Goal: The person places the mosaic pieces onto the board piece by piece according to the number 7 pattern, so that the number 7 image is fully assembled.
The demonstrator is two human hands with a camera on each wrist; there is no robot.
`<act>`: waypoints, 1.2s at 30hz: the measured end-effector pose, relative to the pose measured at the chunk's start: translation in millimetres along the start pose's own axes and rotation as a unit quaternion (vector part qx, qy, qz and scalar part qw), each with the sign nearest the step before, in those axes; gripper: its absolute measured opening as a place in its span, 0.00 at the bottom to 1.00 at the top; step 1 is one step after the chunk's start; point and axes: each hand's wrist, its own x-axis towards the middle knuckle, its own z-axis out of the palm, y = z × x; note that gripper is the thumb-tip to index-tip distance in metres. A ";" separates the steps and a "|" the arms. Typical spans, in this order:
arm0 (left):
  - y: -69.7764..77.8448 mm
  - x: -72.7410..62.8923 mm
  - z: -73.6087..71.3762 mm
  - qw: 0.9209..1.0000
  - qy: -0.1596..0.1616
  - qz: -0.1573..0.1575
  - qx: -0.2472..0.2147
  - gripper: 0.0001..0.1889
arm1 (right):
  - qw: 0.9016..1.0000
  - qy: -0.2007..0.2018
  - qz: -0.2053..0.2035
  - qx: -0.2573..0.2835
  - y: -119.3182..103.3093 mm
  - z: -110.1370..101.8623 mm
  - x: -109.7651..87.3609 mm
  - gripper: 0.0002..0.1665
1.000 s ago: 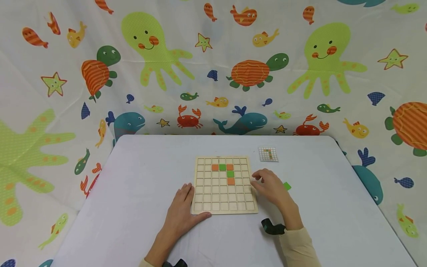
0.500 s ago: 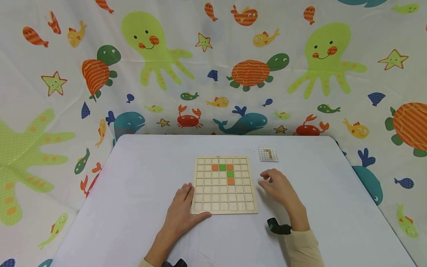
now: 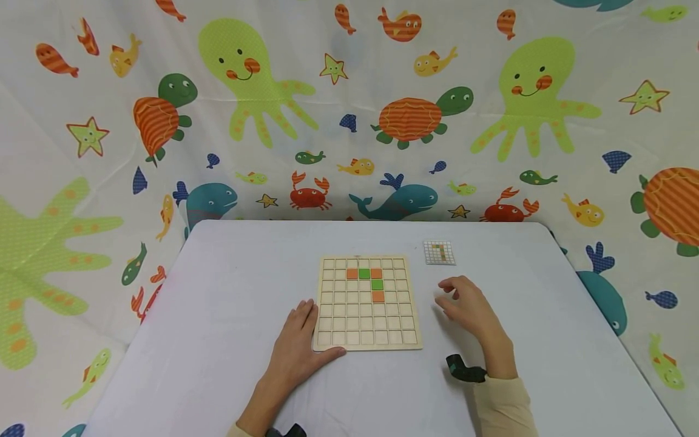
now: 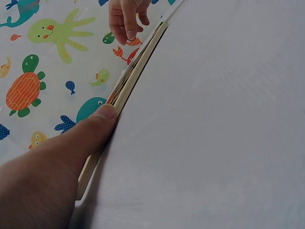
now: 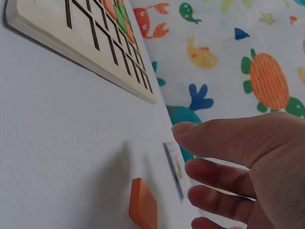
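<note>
Since the right grip (image 3: 472, 308) hovers with thumb and fingertips apart, holding nothing, the loose orange tile (image 5: 144, 205) below it, on the counter (image 3: 235, 291) right of the wooden board (image 3: 368, 348), could skid away if a finger merely nudged its edge; an uneven shove from the left grip (image 3: 298, 340), fingers straight against the board's left side, might jar the seated tiles (image 3: 378, 297).
</note>
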 end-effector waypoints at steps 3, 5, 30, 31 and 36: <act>0.1 -0.1 0.0 1.000 0.000 -0.001 -0.001 0.60 | 1.000 -0.006 0.013 0.000 2.9 -1.7 0.5 0.20; 0.3 -0.2 -0.2 1.000 0.000 -0.001 -0.002 0.60 | 1.000 -0.007 0.019 -0.004 4.5 -2.5 0.3 0.20; 2.5 0.8 -3.4 1.000 0.001 0.000 -0.005 0.59 | 0.999 -0.016 0.052 -0.004 28.6 -14.9 -5.5 0.23; 2.4 0.9 -3.2 1.000 0.001 0.000 -0.005 0.59 | 0.998 -0.016 0.053 -0.003 29.6 -15.4 -5.8 0.23; 1.4 1.0 -2.2 1.000 0.001 0.002 -0.002 0.59 | 0.998 -0.017 0.053 0.001 34.2 -17.4 -8.3 0.22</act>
